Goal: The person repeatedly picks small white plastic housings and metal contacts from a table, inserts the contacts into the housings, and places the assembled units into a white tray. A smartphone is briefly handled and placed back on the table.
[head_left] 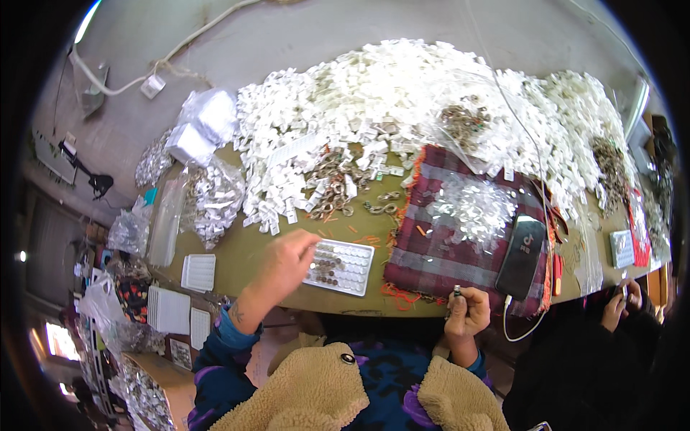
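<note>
A white tray [357,267] with rows of small compartments lies near the table's front edge, and several small round dark pieces sit in its left part. My left hand [286,260] is over the tray's left edge, fingers curled together and slightly blurred; whatever they pinch is hidden. To the right, my right hand [468,313] is at the table edge, in front of the checked cloth. Thumb and fingers are closed on a small metallic piece [456,290] that sticks up, too small to name. A heap of small clear flat pieces [474,208] lies on the plaid cloth [438,258].
A large heap of small white pieces [374,93] fills the table's back. Tangled brown metal rings [336,188] lie before it. A black phone [522,255] with a white cable rests on the cloth. White trays [198,273] are at the left. Another person's hands [619,304] work at the right.
</note>
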{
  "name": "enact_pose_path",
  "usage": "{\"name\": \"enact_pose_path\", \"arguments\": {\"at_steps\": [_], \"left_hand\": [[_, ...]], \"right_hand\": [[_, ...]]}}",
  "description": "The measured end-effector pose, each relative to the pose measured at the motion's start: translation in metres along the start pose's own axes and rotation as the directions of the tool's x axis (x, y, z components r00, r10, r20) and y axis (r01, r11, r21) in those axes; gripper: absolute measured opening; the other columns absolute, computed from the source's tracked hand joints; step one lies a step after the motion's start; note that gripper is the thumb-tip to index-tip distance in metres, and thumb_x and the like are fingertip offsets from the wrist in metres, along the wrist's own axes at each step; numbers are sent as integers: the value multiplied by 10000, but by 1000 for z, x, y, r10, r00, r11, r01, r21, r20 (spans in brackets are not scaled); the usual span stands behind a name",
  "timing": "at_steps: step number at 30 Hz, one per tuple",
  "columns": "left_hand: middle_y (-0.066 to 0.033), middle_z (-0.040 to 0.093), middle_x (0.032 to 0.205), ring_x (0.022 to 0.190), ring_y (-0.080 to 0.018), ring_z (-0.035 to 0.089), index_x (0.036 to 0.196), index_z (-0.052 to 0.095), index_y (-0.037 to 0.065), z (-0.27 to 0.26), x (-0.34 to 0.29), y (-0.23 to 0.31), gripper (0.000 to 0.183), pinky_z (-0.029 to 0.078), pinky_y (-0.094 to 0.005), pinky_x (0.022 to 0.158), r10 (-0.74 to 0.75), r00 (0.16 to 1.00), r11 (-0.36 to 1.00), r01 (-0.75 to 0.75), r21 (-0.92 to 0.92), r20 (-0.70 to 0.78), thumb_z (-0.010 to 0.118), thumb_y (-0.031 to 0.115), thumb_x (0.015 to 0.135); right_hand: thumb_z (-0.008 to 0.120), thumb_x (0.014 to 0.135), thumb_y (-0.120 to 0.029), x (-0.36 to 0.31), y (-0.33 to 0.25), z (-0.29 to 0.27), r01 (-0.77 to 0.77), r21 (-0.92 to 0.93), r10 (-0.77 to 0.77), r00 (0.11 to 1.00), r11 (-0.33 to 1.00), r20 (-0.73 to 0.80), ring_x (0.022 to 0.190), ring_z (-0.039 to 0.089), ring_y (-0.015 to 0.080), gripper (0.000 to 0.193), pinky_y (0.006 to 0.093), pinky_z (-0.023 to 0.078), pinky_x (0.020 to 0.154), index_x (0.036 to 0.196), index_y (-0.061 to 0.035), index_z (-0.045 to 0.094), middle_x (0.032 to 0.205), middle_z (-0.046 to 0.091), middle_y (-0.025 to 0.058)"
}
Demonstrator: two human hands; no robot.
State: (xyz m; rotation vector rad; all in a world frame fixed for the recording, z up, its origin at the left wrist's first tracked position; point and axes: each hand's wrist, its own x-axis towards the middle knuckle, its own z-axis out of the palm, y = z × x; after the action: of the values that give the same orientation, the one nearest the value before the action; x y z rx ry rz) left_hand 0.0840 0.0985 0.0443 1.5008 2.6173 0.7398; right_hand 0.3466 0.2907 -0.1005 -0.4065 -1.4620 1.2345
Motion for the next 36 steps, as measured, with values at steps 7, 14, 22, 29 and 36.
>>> {"name": "enact_pose_path", "arguments": {"at_steps": [7,14,22,29,36], "left_hand": [[-174,668,796,766,-380,643,814,646,21,-11,-7,-110,81,498,-447,673,-278,921,907,345,242,-272,642,94,850],[-134,647,774,731,-352,632,777,596,41,11,-6,-120,307,487,-441,631,-326,908,903,381,199,-262,765,296,805],[-126,642,749,667,-350,642,755,593,43,31,-5,-140,159,517,-468,596,-151,908,910,281,303,-390,693,153,811],[-74,664,740,700,-171,699,847,581,5,-11,-22,-119,128,515,-304,558,-504,864,769,447,-457,-4,642,111,883],[-114,656,860,760,-191,709,994,566,-5,-12,-66,-24,64,543,-281,608,-15,1000,828,13,-560,2,587,5,935]], "right_hand": [[606,957,-49,4,-4,8,20,-60,-20,1000,998,9,604,530,62,127,184,422,559,1035,46,574,757,619,45],[605,963,-55,5,-6,13,26,-157,-25,1000,987,6,591,499,48,120,178,391,542,1037,33,574,726,583,17],[575,980,-44,12,-9,18,-14,-178,19,999,984,26,582,462,45,72,185,374,535,1021,14,563,709,535,-10],[532,999,-43,14,-56,51,-173,15,171,980,985,100,579,467,53,60,190,382,528,1051,-12,535,710,516,-4],[482,1029,-68,10,-91,137,-501,152,370,782,852,502,575,430,45,55,204,407,517,1061,-26,498,946,568,63]]}}
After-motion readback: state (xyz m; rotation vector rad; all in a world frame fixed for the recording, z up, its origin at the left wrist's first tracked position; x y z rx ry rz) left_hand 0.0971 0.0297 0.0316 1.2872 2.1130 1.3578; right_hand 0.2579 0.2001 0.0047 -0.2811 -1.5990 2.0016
